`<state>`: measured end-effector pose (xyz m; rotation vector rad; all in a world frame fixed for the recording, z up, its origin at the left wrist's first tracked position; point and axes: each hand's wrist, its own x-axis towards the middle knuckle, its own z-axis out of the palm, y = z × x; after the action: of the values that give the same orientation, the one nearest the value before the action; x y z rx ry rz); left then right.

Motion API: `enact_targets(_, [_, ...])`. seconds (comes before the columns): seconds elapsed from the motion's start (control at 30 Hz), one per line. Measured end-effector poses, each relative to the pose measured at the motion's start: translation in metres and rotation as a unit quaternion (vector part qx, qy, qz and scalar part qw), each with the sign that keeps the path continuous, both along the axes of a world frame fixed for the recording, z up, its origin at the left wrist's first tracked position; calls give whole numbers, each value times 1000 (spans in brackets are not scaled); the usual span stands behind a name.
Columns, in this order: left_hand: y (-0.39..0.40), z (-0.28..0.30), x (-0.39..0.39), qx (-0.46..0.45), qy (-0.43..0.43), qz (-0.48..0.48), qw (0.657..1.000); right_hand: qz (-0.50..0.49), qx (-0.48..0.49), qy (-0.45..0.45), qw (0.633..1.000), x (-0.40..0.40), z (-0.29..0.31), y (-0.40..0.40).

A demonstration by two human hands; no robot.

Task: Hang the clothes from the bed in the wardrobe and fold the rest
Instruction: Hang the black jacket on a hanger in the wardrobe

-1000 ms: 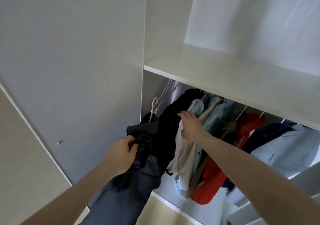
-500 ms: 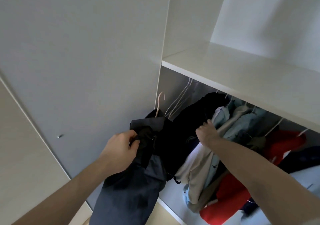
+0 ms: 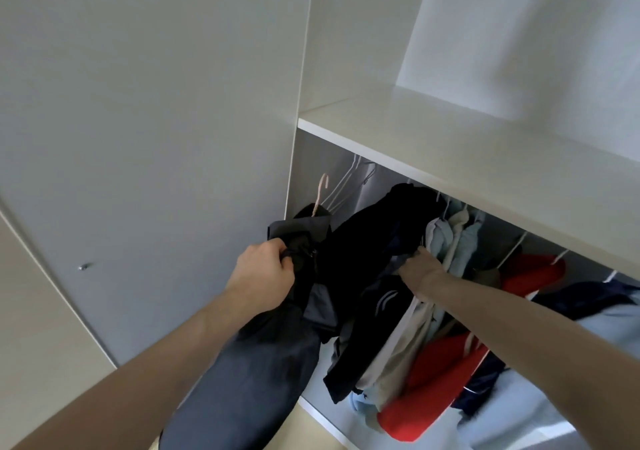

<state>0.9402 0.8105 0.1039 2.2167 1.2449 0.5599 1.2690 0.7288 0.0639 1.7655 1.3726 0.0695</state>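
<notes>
My left hand point(image 3: 263, 276) grips a dark grey garment point(image 3: 256, 373) on a pale pink hanger point(image 3: 320, 193) at the wardrobe's left opening. The garment hangs down below my forearm. My right hand point(image 3: 420, 273) reaches in among the hung clothes and presses against the pale shirts point(image 3: 446, 241), right beside a black jacket point(image 3: 374, 259). Its fingertips are hidden in the fabric.
A white shelf point(image 3: 450, 144) runs above the hanging row. A red top point(image 3: 440, 380) and a navy jacket point(image 3: 585, 297) hang further right. White empty hangers point(image 3: 346, 186) sit at the far left. The grey wardrobe door point(image 3: 149, 137) stands to the left.
My right hand has moved left and down along the hung clothes to the gap beside the black jacket. The hanger with the dark garment has risen closer to the rail area.
</notes>
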Motion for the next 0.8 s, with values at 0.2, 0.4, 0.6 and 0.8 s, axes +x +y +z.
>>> enact_targets(0.2, [3, 4, -23, 15, 17, 12, 1000, -67, -56, 110, 990, -8, 20, 3])
enact_targets(0.4, [3, 11, -39, 56, 27, 13, 998, -107, 189, 329, 919, -31, 22, 69])
enact_targets(0.6, [4, 2, -43, 73, 24, 23, 997, -30, 129, 210, 969, -41, -23, 108])
enact_targets(0.8, [3, -2, -43, 87, 2, -18, 996, -67, 151, 191, 968, -28, -33, 94])
